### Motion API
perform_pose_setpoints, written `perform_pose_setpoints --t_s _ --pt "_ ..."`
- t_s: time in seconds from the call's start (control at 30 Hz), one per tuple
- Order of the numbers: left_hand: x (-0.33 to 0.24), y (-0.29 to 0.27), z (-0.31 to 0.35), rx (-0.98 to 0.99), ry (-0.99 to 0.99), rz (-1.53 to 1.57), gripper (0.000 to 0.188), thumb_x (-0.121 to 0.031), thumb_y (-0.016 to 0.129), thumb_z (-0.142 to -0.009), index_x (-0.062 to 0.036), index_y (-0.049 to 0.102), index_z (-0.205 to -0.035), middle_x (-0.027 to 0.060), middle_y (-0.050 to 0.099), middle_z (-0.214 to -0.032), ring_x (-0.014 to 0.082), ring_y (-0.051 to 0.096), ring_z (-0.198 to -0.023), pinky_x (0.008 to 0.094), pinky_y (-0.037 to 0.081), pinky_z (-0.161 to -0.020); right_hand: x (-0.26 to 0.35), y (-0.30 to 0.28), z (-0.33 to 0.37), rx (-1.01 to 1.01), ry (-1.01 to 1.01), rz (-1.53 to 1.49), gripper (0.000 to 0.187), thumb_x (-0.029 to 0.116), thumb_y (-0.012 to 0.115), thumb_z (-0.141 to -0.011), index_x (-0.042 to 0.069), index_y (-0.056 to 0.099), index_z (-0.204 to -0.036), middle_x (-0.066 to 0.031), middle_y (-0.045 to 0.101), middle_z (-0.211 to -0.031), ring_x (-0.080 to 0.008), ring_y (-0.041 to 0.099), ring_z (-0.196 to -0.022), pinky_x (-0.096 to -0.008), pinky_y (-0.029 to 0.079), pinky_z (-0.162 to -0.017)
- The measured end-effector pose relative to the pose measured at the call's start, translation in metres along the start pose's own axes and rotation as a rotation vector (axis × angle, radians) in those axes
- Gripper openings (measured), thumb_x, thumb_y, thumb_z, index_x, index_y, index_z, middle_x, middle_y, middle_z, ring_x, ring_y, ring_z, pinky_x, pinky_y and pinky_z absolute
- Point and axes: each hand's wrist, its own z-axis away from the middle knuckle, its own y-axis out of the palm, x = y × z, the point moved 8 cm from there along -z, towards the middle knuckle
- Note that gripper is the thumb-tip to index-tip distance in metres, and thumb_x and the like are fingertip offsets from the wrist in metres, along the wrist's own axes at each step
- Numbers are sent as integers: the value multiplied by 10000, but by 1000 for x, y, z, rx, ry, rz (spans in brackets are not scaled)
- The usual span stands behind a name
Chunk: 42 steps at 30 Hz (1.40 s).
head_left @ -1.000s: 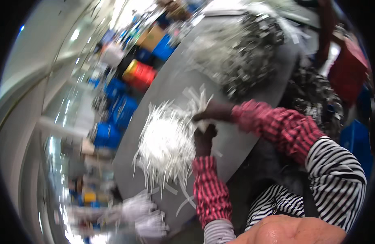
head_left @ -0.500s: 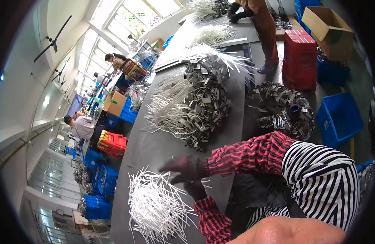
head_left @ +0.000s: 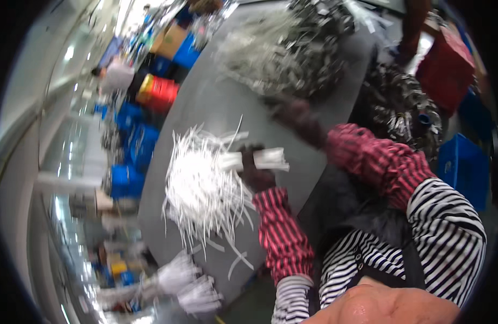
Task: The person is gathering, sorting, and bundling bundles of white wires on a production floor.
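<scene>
My left hand [head_left: 253, 166], in a dark glove, is closed around a bundle of thin white strips [head_left: 273, 158]. It rests at the right side of a loose heap of white strips [head_left: 197, 181] on the grey table [head_left: 178, 116]. My right hand [head_left: 286, 112], also dark-gloved, reaches over the table below a large pile of pale strands with dark, block-like ends [head_left: 313, 51]. Motion smears its fingers, so their grip is unclear. Both forearms wear red-and-black sleeves.
Beyond the table's right edge lie more dark-ended strand bundles [head_left: 402, 108], a red crate [head_left: 446, 67] and a blue bin [head_left: 463, 167]. White bundles [head_left: 187, 281] stand past the near end. Blue crates [head_left: 138, 146] and a person [head_left: 116, 75] are on the left.
My view has shifted, and the table scene sits differently in it. My right hand has moved away from the white heap toward the dark-ended pile. My left hand now shows a bundle of strips in its grip.
</scene>
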Motion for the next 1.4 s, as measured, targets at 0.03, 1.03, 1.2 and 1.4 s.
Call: perform_pose_setpoints --t_s 0.03,1.03,1.2,1.4 --pt "8 0 -5 -74 -151 475 266 -161 703 -860 -31 641 -1083 113 677 -988 250 645 -872 408 546 -895 -4 -30 15 -265 141 480 457 294 447 -1016 35 450 -1392 -89 538 -1348 -213 546 -1198 -343 460 -1003" --pt "66 -93 18 -409 -100 -701 278 -80 694 -857 -1 635 -1117 59 651 -998 178 623 -873 313 530 -773 89 -63 -9 -268 -415 1780 463 134 702 -782 120 594 -1233 -131 625 -957 -310 634 -852 -395 534 -725" --pt "83 -96 10 -257 -174 -747 339 -114 744 -832 22 650 -1128 83 686 -1018 187 651 -879 321 535 -796 75 -91 4 -387 -15 1035 248 226 659 -881 92 636 -1088 -123 639 -861 -305 651 -777 -401 540 -654" --pt "43 -22 20 -116 -222 -488 356 -101 760 -786 -21 651 -1115 87 687 -947 184 645 -809 315 526 -775 106 -57 85 -126 -360 1422 201 194 636 -892 117 643 -1077 -88 641 -846 -273 659 -766 -386 540 -643"
